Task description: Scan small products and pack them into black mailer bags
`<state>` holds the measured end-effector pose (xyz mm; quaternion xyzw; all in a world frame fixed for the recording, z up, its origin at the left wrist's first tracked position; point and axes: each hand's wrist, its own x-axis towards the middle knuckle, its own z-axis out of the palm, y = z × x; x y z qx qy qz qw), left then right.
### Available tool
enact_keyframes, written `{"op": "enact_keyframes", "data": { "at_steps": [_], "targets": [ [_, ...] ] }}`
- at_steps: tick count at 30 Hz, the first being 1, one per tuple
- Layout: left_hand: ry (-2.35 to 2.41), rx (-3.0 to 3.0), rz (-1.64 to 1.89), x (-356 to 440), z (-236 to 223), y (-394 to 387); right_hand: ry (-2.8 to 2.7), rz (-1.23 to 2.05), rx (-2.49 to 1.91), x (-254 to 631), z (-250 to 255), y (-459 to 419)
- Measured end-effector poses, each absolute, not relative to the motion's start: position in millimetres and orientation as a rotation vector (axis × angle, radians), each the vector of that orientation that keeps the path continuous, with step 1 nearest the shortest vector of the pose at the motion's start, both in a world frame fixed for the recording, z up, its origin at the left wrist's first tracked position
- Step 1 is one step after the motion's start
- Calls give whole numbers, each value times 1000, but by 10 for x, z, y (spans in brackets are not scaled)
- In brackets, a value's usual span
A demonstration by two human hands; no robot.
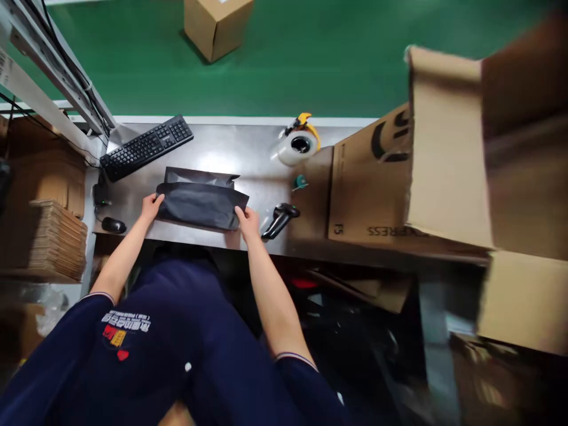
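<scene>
A black plastic mailing bag lies across the metal bench in front of me, its upper part folded over. My left hand pinches the bag's left end between thumb and fingers. At the opposite end, my right hand grips the right corner the same way. What the bag contains, if anything, is hidden. Just right of my right hand lies a black barcode scanner. Beyond the bag is a black keyboard, set at a slant.
A tape dispenser and a small teal item sit right of the bag. Large open cartons crowd the right side. A mouse and stacked flat cardboard are left. A closed box rests on the green surface.
</scene>
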<state>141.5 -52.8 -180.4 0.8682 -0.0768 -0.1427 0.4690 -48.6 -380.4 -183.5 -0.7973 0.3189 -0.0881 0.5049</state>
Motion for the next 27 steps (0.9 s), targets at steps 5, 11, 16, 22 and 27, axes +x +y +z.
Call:
{"op": "enact_keyframes", "data": {
  "at_steps": [5, 11, 16, 22, 27],
  "targets": [
    [-28, 2154, -90, 1615, -1782, -935, 886, -386, -2001, 95, -1759, -3786],
    [4, 2251, -87, 1803, -1843, -1110, 1030, -353, -2111, 410, -1815, -3869],
    [-34, 2343, -226, 1898, -1948, -1142, 1084, -269, -2208, 298, -1915, -3928],
    [-271, 2467, -156, 1735, -1845, -1229, 972, -390, -2392, 257, -1834, -3644],
    [-947, 2582, -374, 1560, -1836, -1676, 496, -139, -2628, 631, -1894, -3283]
  ]
}}
